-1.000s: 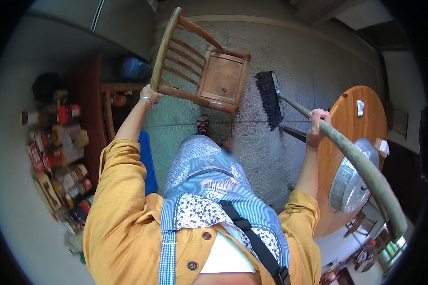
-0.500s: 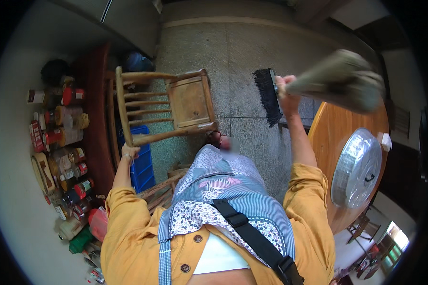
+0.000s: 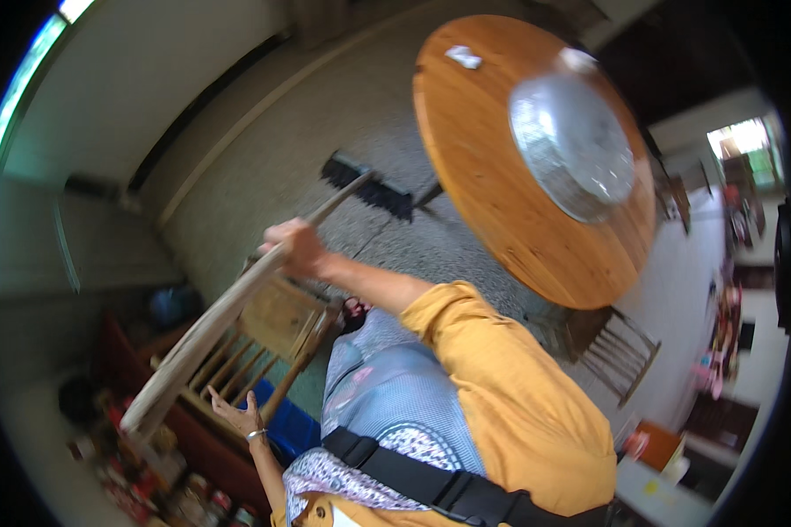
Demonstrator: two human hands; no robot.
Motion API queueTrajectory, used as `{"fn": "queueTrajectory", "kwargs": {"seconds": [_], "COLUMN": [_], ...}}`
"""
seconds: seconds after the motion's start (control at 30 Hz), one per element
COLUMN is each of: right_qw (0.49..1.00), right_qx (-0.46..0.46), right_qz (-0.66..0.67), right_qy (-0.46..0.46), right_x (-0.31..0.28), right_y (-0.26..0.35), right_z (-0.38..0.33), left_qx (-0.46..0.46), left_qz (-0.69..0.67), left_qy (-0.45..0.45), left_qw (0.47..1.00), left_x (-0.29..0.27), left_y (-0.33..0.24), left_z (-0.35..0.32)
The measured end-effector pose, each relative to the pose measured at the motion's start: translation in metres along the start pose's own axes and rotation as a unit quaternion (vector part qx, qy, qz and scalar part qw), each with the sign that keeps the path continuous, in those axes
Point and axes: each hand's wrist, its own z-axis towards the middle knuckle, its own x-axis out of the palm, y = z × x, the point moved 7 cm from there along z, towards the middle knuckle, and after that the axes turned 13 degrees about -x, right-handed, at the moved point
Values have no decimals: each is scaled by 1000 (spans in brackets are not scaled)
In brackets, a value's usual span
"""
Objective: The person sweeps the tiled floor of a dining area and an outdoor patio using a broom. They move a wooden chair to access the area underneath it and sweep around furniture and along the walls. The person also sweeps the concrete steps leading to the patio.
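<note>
My right hand [image 3: 297, 248] is wrapped round the rough wooden handle of a mop [image 3: 209, 327]. Its dark fringed head [image 3: 366, 184] rests on the floor, while the thick pale end slants toward the lower left. My left hand [image 3: 239, 416], a bracelet at its wrist, is below the handle with fingers spread and holding nothing. It is close to the slatted back of a wooden chair [image 3: 283, 307], though I cannot tell whether they touch. The handle and my right hand cover part of the chair seat.
A round wooden table [image 3: 466, 176] stands at the right, bearing a silvery dome-like cover [image 3: 573, 147] and crumpled white paper [image 3: 463, 57]. Another chair [image 3: 620, 356] is beside it. A blue crate [image 3: 292, 413] lies behind the first chair, near shelved jars [image 3: 163, 479].
My left hand has let go of the chair back and opened. My right hand has swung the mop handle across to the left, and my view has turned to the right.
</note>
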Motion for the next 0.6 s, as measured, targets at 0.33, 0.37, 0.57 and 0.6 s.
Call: {"fn": "queueTrajectory", "kwargs": {"seconds": [0.33,0.37,0.57,0.6], "right_qw": [986,984,962,930], "right_qx": [157,166,243,349], "right_qz": [-47,-60,-76,-47], "right_qy": [-20,-17,-102,-105], "right_x": [-49,-62,-175,-190], "right_y": [30,27,2,-2], "right_z": [-11,-27,-207,-261], "left_qx": [354,359,361,376], "left_qz": [-497,-507,-399,-389], "left_qy": [231,302,279,279], "left_qw": [758,723,795,794], "left_x": [-12,-7,-8,-7], "left_y": [-391,-408,-528,-556], "left_z": [-21,-31,-46,-52]}}
